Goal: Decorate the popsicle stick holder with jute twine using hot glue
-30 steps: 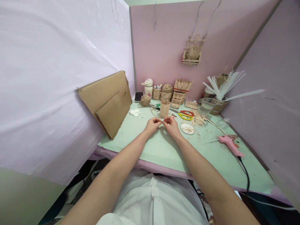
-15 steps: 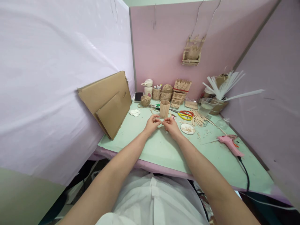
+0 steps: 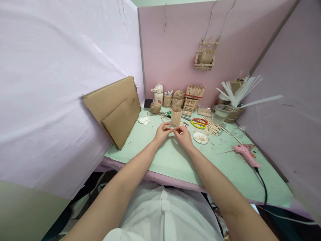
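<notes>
Over the middle of the pale green table (image 3: 165,160), my left hand (image 3: 163,133) and my right hand (image 3: 182,135) meet fingertip to fingertip. Both are closed in a pinch on something too small to make out. Just behind the fingers stands an upright cup made of wooden craft sticks (image 3: 176,117), its lower edge close to the hands. To the right of my right hand lies a small white dish (image 3: 200,138) with wood bits in it. Scissors with red and yellow handles (image 3: 199,123) lie beyond the dish.
A pink glue gun (image 3: 247,156) with a black cord rests at the right. Cardboard (image 3: 120,113) leans at the left. Loose craft sticks (image 3: 212,126), a ball of twine (image 3: 155,107), a white bottle (image 3: 158,93) and a clear plastic cup (image 3: 221,114) stand or lie toward the back.
My fingertips have shifted only very slightly, still pinched together in front of the stick cup. Nothing else on the table has visibly moved.
</notes>
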A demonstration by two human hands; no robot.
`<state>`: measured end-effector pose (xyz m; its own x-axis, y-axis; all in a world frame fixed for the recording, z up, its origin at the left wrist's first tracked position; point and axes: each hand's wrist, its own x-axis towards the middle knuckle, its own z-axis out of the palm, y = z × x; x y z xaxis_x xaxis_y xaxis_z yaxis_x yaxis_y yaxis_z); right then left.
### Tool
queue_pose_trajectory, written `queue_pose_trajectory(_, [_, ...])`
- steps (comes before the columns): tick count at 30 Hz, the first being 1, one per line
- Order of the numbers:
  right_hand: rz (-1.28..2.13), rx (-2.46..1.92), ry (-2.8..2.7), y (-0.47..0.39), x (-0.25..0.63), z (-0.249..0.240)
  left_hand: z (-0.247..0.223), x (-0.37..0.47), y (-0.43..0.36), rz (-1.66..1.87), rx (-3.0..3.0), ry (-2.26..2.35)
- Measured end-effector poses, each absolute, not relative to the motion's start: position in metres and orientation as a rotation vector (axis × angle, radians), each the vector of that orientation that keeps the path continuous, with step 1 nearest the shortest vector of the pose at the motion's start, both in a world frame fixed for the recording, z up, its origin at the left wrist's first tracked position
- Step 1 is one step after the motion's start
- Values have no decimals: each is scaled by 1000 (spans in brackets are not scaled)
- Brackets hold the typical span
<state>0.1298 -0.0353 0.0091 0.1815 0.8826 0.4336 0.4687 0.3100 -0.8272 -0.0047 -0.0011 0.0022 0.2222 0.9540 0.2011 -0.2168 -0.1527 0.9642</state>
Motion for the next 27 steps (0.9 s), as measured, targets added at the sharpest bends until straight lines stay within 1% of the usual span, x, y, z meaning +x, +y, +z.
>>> queue_pose_trajectory(5, [472,-1370,-1428,-37,129,12,2,-5,-1,1319,1370,805])
queue_pose_trajectory(12, [512,-1396,-1372,-37,129,12,2,-4,-2,1326,1458,890])
queue_pose_trajectory(20, [487,-1380,-1384,-35,129,9,-1,-2,-1,1338,1490,917])
queue_pose_trajectory(27, [395,-1349,-1428,-37,128,8,0,-1,-3,1322,1483,915])
